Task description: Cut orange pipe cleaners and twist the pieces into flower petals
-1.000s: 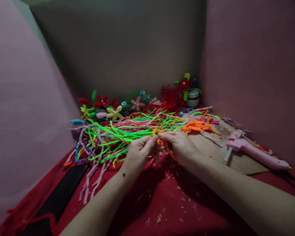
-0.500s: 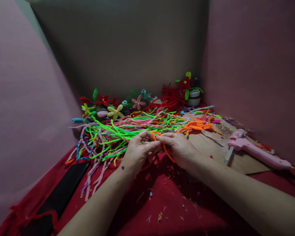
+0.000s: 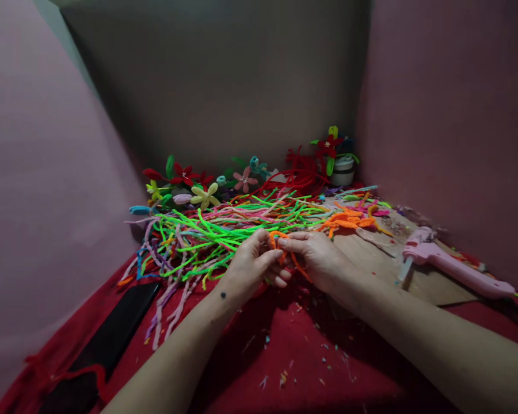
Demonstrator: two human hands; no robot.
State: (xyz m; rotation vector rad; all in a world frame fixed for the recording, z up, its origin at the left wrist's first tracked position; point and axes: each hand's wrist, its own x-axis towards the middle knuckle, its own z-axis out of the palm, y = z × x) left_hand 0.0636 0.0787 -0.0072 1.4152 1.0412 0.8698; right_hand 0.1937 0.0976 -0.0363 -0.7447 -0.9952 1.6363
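Note:
An orange pipe cleaner (image 3: 278,234), bent into a small loop, is pinched between my two hands above the red cloth. My left hand (image 3: 255,261) grips the loop's left side with thumb and forefinger; its lower fingers curl beneath. My right hand (image 3: 322,256) pinches the other side, and one end of the pipe cleaner slants down past its fingers. Just behind my hands lies a heap of loose pipe cleaners (image 3: 216,234), mostly bright green, pink and lilac. Several orange petal-like pieces (image 3: 347,220) rest right of the heap.
A pink glue gun (image 3: 457,267) lies on a brown board (image 3: 431,290) at the right. Finished pipe-cleaner flowers (image 3: 205,196) and a small white pot (image 3: 342,171) stand along the back. A black flat object (image 3: 112,339) is at the left. Scraps dot the red cloth (image 3: 302,368).
My left hand's lower fingers have spread slightly below the loop. Both hands keep hold of the orange pipe cleaner, and the whole view has shifted a little.

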